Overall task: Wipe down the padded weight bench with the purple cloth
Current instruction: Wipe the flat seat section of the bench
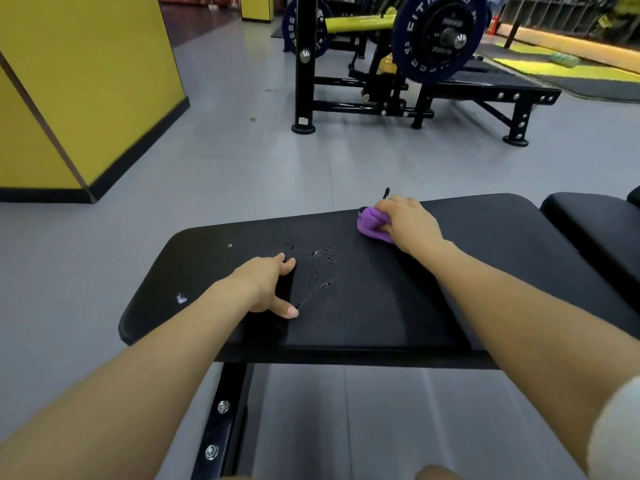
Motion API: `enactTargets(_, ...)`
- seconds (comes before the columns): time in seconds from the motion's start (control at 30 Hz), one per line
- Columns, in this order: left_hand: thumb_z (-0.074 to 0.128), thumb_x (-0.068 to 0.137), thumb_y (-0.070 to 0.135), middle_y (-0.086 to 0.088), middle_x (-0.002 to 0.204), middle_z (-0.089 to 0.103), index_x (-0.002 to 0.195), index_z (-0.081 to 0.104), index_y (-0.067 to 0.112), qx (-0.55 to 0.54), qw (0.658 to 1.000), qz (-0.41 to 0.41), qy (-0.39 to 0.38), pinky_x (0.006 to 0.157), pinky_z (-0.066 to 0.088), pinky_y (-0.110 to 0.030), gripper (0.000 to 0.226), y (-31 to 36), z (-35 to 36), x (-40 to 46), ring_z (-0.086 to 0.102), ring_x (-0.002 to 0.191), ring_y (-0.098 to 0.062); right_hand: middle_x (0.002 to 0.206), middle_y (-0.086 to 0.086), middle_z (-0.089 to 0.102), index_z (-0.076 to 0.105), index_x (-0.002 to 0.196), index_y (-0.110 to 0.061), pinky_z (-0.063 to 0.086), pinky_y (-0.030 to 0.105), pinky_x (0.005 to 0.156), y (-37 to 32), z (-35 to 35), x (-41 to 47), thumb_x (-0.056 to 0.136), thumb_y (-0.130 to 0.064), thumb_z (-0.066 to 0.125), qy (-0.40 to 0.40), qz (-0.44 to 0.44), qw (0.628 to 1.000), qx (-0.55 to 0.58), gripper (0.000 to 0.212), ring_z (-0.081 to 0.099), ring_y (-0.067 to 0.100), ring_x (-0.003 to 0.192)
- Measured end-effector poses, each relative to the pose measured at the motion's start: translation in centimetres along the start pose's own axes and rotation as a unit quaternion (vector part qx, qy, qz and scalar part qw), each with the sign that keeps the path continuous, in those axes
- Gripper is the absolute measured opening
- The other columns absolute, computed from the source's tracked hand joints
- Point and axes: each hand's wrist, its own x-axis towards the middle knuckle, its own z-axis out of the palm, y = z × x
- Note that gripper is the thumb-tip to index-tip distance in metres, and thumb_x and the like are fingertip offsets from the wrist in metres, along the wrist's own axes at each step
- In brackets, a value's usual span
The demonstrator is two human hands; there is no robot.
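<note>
The black padded weight bench (367, 317) fills the middle of the head view, its pad scuffed and cracked near the centre. The purple cloth (370, 226) lies bunched on the pad close to the far edge. My right hand (408, 223) grips it from the right, fingers curled over the cloth. Left of the cracked patch, my left hand (268, 284) rests on the pad with thumb and fingers spread, holding nothing.
A second black pad (595, 233) adjoins the bench at the right. The bench's black steel leg (221, 420) runs down to the grey floor. A rack with a barbell plate (434, 36) stands beyond. A yellow pillar (86, 81) is at the left.
</note>
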Motion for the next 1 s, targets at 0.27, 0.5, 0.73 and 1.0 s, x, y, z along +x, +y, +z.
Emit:
enactTargets(0.27, 0.074, 0.077, 0.037, 0.013, 0.158, -0.002, 0.151, 0.005, 0.027, 0.000, 1.000, 0.009, -0.015, 0.117, 0.020, -0.035, 0.101, -0.2, -0.3, 0.5, 0.012, 0.146, -0.020, 0.118, -0.012, 0.055, 0.057, 0.119, -0.032, 0.046, 0.035, 0.084, -2.6, -0.2, -4.1, 0.089, -0.016, 0.056, -0.022, -0.068, 0.995, 0.068, 0.034, 0.045, 0.016, 0.112)
enactTargets(0.5, 0.075, 0.076, 0.038, 0.014, 0.157, -0.003, 0.150, 0.005, 0.029, -0.009, 1.000, 0.011, -0.021, 0.118, 0.018, -0.038, 0.102, -0.4, -0.3, 0.9, 0.008, 0.147, -0.020, 0.111, 0.004, 0.058, 0.062, 0.105, -0.021, 0.042, 0.036, 0.070, 2.7, -1.7, 1.4, 0.086, -0.009, 0.051, 0.013, 0.058, 0.998, -0.026, 0.025, 0.050, 0.029, 0.105)
enactTargets(0.73, 0.075, 0.075, 0.038, 0.014, 0.157, -0.003, 0.150, 0.005, 0.029, 0.004, 1.000, 0.012, -0.021, 0.118, 0.018, -0.036, 0.103, -0.5, -0.4, 1.1, 0.008, 0.147, -0.019, 0.114, 0.008, 0.059, 0.060, 0.105, -0.018, 0.045, 0.037, 0.078, -6.9, 1.9, 3.2, 0.084, -0.013, 0.056, -0.009, -0.015, 1.000, 0.006, 0.022, 0.054, 0.031, 0.109)
enactTargets(1.0, 0.076, 0.074, 0.039, 0.016, 0.157, -0.003, 0.150, 0.006, 0.031, -0.013, 1.000, 0.007, -0.022, 0.119, 0.015, -0.037, 0.103, -0.7, -0.2, 1.1, 0.003, 0.147, -0.016, 0.110, 0.009, 0.063, 0.062, 0.102, -0.021, 0.045, 0.033, 0.077, -0.9, -0.6, 4.4, 0.081, -0.004, 0.052, -0.051, -0.002, 0.999, 0.018, 0.029, 0.057, 0.030, 0.103)
